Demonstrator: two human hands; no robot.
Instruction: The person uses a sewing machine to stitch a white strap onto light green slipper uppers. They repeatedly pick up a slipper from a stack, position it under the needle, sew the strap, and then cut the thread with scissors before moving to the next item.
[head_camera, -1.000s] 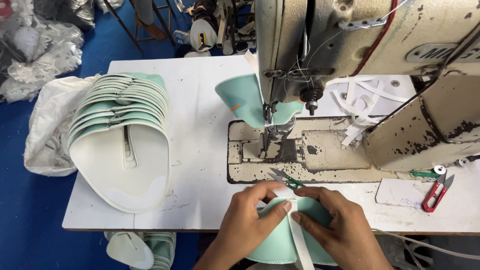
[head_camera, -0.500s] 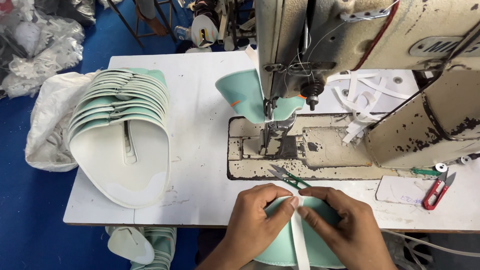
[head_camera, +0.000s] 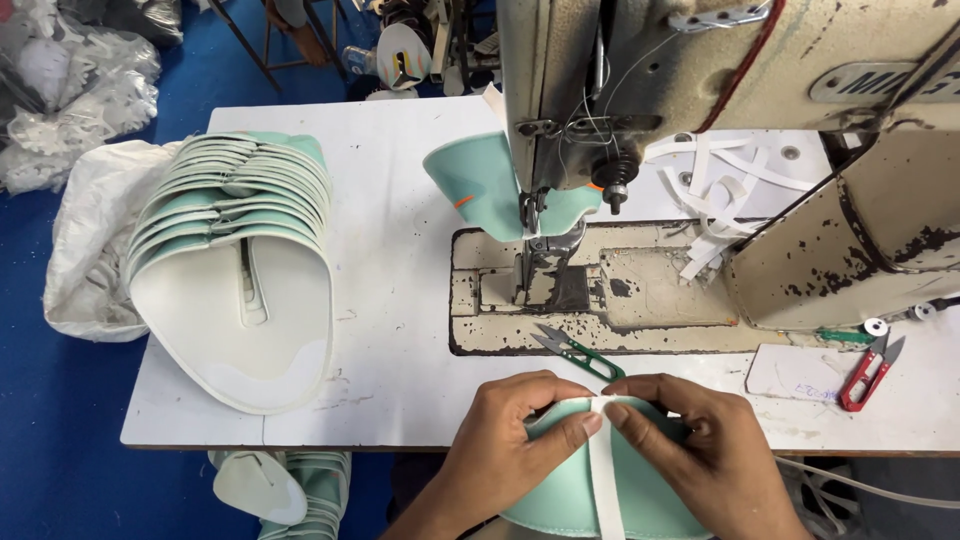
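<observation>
both hands, left hand (head_camera: 520, 435) and right hand (head_camera: 690, 450), pinch white tape (head_camera: 604, 470) onto mint upper (head_camera: 560, 490); keep tape centred, flat, edge-aligned.

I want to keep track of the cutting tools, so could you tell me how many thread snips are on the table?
2. The green snips lie just beyond the hands; the red snips lie at the right, below the sewing machine. More may be hidden behind it.

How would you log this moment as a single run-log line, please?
left hand: pinches mint-green shoe piece | right hand: pinches white strap across it | green thread snips: idle on white table
</observation>
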